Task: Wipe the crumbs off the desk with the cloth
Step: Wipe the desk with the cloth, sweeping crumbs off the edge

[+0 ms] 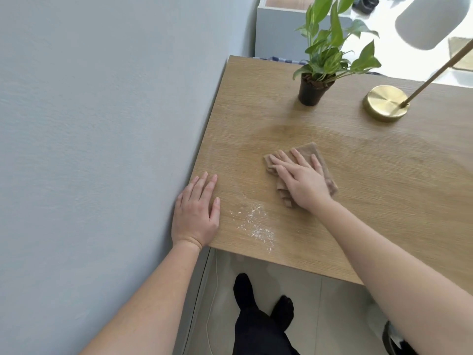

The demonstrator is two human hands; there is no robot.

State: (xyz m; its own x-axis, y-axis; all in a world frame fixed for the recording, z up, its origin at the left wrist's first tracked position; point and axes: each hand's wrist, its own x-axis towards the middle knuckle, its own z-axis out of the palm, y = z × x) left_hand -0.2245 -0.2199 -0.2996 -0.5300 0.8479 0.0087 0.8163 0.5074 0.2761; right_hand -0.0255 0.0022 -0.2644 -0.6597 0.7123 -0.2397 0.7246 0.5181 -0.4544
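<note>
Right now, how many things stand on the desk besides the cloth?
2: a potted plant at the far side, and a brass lamp to its right. The desk runs out of frame, so more may be hidden.

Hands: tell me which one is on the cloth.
The right hand, fingers flat on the brown cloth; the left hand rests on the bare desk near the wall.

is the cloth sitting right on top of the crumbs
No, the cloth under the right hand lies apart from the crumbs, which are scattered nearer the front edge of the desk.
</note>
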